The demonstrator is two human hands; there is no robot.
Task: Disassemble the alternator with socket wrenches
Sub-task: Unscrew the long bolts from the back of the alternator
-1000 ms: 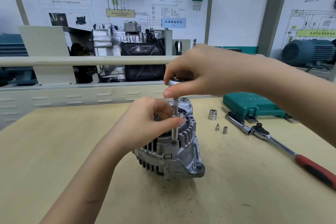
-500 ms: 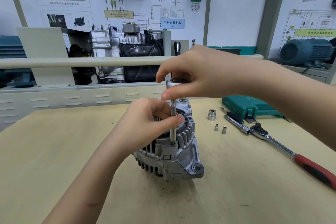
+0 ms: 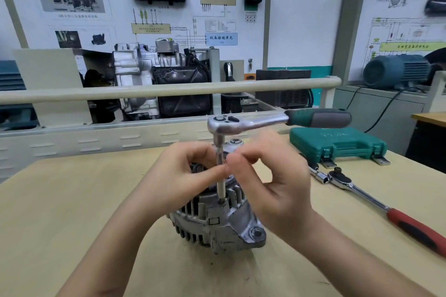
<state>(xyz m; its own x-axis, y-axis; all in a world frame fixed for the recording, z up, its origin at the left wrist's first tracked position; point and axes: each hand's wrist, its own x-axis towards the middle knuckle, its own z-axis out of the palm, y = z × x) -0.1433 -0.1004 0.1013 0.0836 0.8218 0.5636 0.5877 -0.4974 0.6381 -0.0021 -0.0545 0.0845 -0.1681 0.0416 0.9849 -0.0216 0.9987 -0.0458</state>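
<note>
A silver alternator point(image 3: 217, 222) with cooling fins stands on the wooden table point(image 3: 60, 212). A small ratchet wrench point(image 3: 243, 123) with a green-grey handle pointing right sits atop a vertical extension bar point(image 3: 220, 185) that is seated on a bolt in the alternator's housing. My left hand point(image 3: 183, 176) pinches the bar's middle from the left. My right hand point(image 3: 272, 183) pinches the same stretch of the bar from the right, fingers curled. Nobody holds the wrench handle.
A long ratchet point(image 3: 376, 205) with a red handle lies on the table at right, beside another socket bar point(image 3: 318, 176). A green tool case point(image 3: 337, 142) sits behind them. A beige rail point(image 3: 144, 90) and training panels with engine parts stand beyond the table's far edge.
My right hand has left the ratchet head on top and dropped down to the extension bar, facing my left hand. The wrench head and handle are now uncovered.
</note>
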